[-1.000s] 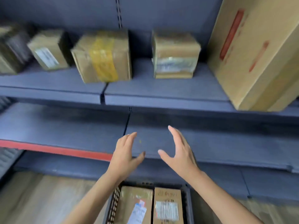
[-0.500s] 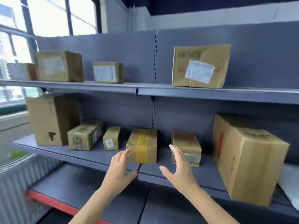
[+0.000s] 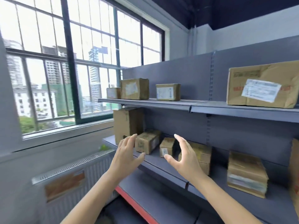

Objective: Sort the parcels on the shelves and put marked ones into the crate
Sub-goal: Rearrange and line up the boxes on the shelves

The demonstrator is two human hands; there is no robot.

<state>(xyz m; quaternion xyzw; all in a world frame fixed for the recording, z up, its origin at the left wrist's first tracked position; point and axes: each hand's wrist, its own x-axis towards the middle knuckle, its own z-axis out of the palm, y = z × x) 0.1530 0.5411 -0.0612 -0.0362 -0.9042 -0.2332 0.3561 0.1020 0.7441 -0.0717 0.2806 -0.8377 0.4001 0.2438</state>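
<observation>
Now both hands bare, fingers spread, holding nothing: left hand (image 3: 127,156), right hand (image 3: 186,157). Small brown cardboard parcel (image 3: 166,147) with white label between them, at 12 o'clock, upright on grey metal shelf (image 3: 161,168).

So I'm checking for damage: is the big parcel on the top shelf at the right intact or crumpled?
Crumpled. The big parcel shows creases across its front and upper right corner, with a white label stuck on askew. It sits upright on the top shelf.

gap between left hand (image 3: 125,156) and right hand (image 3: 186,156) free | past fingertips: long parcel (image 3: 147,141), small parcel (image 3: 166,147) block middle shelf (image 3: 161,166) | front edge bare below thumbs
</observation>
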